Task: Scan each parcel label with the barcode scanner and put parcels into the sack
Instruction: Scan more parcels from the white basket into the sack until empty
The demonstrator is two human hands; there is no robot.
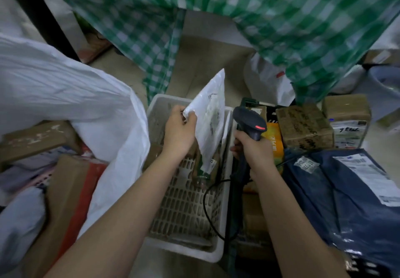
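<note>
My left hand (178,131) pinches the edge of a flat white plastic parcel (211,117) and holds it upright over the white slotted basket (186,204). My right hand (253,150) grips the handle of a dark barcode scanner (251,124), whose red light glows; its head sits just right of the parcel. The scanner's black cable loops down into the basket. A large white sack (86,104) lies open to the left of the basket.
Right of the basket lie a dark blue parcel bag (346,195) with white labels, brown taped boxes (305,126) and a yellow packet (275,143). Cardboard boxes (69,195) crowd the lower left. A green checked cloth (281,22) hangs at the back.
</note>
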